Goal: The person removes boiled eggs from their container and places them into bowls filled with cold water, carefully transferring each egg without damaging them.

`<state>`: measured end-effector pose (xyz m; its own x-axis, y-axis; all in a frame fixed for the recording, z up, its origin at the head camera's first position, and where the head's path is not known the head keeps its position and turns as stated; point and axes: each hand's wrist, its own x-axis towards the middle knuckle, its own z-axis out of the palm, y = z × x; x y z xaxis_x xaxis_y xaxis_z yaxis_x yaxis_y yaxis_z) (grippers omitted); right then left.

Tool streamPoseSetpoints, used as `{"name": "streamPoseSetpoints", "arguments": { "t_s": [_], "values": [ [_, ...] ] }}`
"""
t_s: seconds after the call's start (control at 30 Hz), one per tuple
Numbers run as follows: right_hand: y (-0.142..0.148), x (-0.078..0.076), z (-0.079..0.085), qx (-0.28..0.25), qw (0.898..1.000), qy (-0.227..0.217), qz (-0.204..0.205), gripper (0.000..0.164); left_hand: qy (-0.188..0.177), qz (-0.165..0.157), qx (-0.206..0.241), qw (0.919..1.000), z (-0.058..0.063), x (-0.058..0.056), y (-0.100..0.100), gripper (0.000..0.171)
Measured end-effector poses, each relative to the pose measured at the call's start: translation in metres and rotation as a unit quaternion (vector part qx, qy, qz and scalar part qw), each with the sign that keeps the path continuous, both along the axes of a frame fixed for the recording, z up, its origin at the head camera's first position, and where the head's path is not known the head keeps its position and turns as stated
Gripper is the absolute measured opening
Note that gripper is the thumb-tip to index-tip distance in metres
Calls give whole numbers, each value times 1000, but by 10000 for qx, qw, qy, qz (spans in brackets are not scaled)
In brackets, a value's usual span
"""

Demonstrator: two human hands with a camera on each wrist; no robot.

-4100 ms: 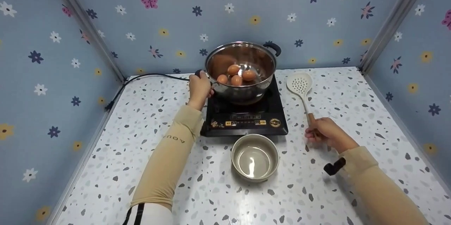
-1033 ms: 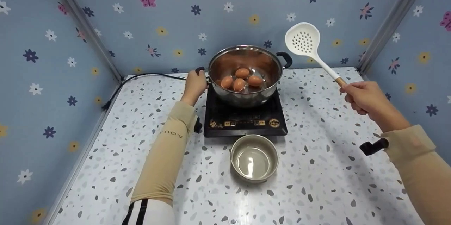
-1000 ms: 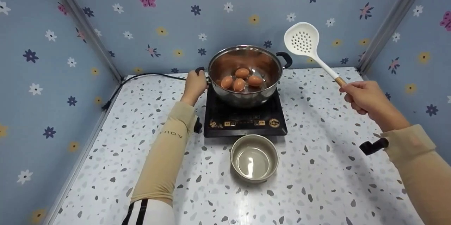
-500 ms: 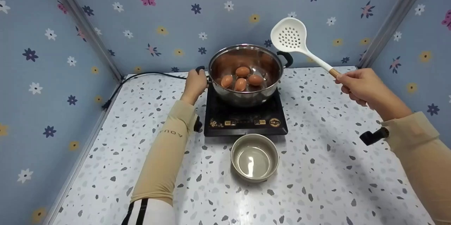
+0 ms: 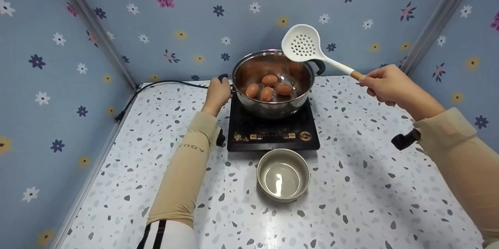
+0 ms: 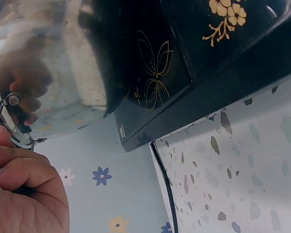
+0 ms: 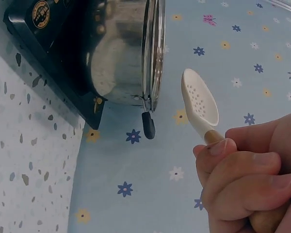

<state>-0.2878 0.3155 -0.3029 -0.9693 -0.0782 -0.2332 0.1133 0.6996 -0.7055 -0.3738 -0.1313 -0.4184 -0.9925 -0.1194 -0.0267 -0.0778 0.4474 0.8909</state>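
Observation:
My right hand (image 5: 390, 85) grips the wooden handle of a white slotted spoon (image 5: 302, 42), raised so that its head overlaps the back right rim of the steel pot (image 5: 269, 108). In the right wrist view the spoon head (image 7: 199, 97) stands apart from the pot's side. Several brown eggs (image 5: 267, 94) lie in the pot. My left hand (image 5: 217, 94) holds the pot's left handle; its curled fingers (image 6: 24, 172) show in the left wrist view. The pot sits on a black induction cooker (image 5: 273, 138).
A beige bowl (image 5: 282, 175) stands right in front of the cooker on the speckled table (image 5: 351, 210). A black cord (image 5: 167, 82) runs left along the back. Blue flowered wall panels close off the back and both sides.
The slotted spoon was lifted from the table by my right hand, then carried left towards the pot. My left hand keeps its hold on the handle; the pot shifted slightly right earlier.

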Motion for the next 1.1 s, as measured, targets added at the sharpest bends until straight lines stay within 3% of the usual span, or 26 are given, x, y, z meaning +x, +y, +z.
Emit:
{"name": "streamPoseSetpoints", "arguments": {
  "t_s": [0.53,1.1],
  "values": [
    [-33,-18,22,872,9954,-89,383,46,-121,30,-100,9999,0,0,1,55],
    [-57,-31,26,1678,9817,394,811,43,-129,58,-66,9999,0,-1,1,52]
  ]
}}
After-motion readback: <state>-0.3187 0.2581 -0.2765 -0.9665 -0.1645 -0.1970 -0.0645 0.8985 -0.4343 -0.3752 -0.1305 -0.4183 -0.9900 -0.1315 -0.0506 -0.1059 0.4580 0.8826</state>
